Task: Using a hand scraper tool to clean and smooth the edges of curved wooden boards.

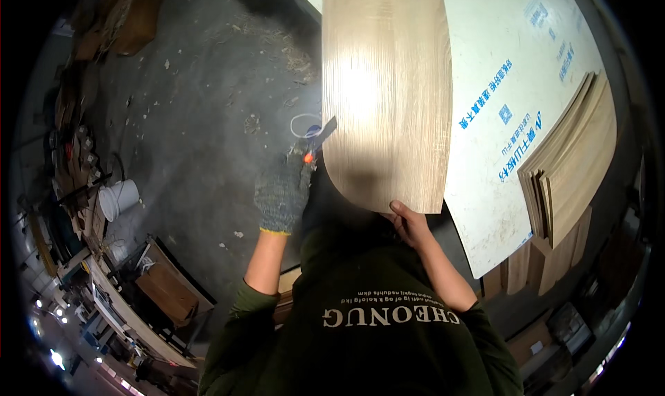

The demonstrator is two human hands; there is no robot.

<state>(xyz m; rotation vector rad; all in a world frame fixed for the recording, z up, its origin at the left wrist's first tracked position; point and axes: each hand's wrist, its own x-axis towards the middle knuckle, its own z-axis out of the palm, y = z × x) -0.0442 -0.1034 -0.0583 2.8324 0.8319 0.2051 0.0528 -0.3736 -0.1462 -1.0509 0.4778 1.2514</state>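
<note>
My left hand [282, 191], in a grey knitted glove with a yellow cuff, is closed round a knife-like tool [325, 133]. The tool has a flat dark blade and an orange spot by the fingers. Its blade tip meets, or nearly meets, the left edge of a light wood-grain board [388, 98]; contact is hard to tell. The board is long, with a rounded near-left corner, and light glares off its face. At its near end my bare right hand [410, 226] grips the edge, thumb on top and the other fingers mostly hidden underneath.
Under the board lies a white sheet [485, 209] with blue print. On its right side rests a stack of curved wood-grain boards [575, 153]. A white bucket [119, 200] and a brown cardboard piece [166, 292] are at the left. Scraps dot the grey floor [201, 119].
</note>
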